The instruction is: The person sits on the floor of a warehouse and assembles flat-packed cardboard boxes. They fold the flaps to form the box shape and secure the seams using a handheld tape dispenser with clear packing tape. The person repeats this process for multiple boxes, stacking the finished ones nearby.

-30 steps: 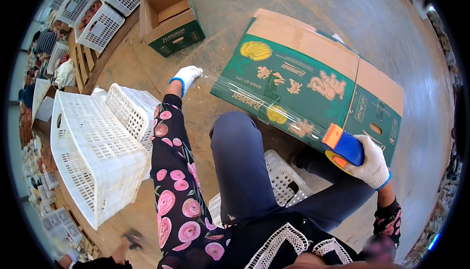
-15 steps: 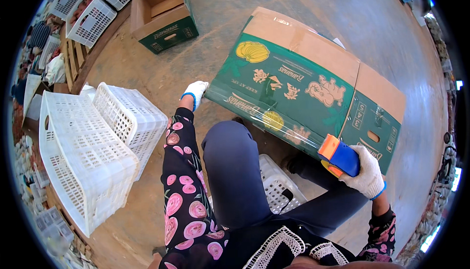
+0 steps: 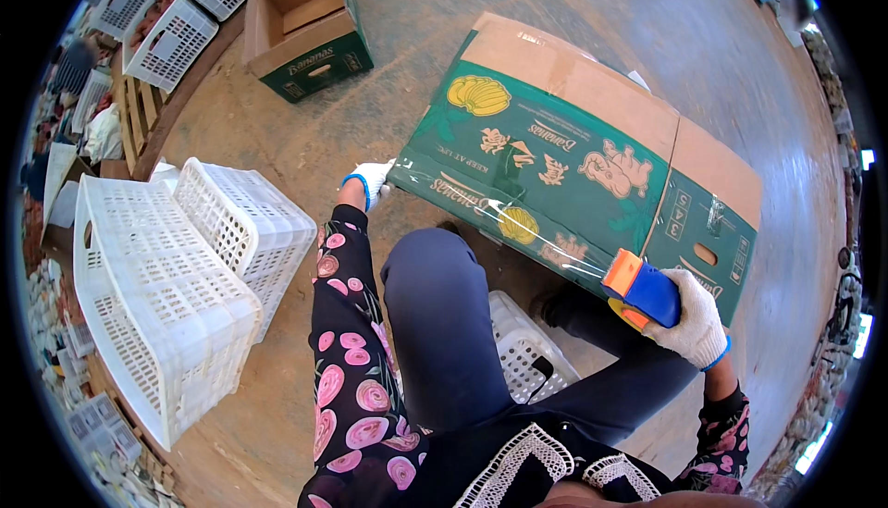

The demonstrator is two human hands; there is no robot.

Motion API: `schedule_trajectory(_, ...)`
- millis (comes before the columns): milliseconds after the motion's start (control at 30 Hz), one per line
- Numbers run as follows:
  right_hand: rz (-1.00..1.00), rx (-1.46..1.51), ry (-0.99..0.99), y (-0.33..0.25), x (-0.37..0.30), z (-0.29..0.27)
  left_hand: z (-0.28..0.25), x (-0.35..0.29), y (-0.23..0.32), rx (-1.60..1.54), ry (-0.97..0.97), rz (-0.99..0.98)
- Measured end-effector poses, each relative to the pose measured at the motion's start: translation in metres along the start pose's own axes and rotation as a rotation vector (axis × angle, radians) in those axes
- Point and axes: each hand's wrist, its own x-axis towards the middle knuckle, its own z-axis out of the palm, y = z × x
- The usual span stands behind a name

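Note:
In front of my knees a large green cardboard box [image 3: 546, 142] with brown flaps and yellow banana pictures stands tilted. Clear tape runs along its near edge. A white knitted glove with a blue cuff covers my left hand [image 3: 373, 181], which is at the box's near left corner; its fingertips are partly hidden there. My right hand [image 3: 696, 320], gloved the same way, is wrapped round a blue and orange tape dispenser [image 3: 647, 292]. The dispenser's orange end is against the near edge of the box, toward its right side.
White plastic crates [image 3: 166, 277] stand on the floor to my left. An open green banana carton [image 3: 310, 36] sits farther off, near a wooden pallet [image 3: 139, 110] and more stacked crates [image 3: 174, 41]. Another white crate [image 3: 532, 351] is beneath my legs.
Both hands and the box stay nearly where they were. The box and the dispenser have shifted only very slightly.

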Motion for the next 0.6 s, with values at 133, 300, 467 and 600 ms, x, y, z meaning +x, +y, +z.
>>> schedule_trajectory(133,-0.011,0.008,0.047,0.005,-0.003,0.001,0.001,-0.01,-0.003,-0.154,-0.105,0.055)
schedule_trajectory(300,-0.005,-0.001,0.086,0.011,-0.006,-0.002,0.007,-0.034,-0.001,-0.2,-0.09,0.228)
schedule_trajectory(467,0.059,0.028,0.074,0.018,-0.003,-0.006,-0.005,-0.029,-0.006,-0.236,-0.212,0.439)
schedule_trajectory(600,0.129,0.036,0.097,0.027,-0.004,-0.001,0.025,-0.039,-0.003,-0.378,-0.354,0.306)
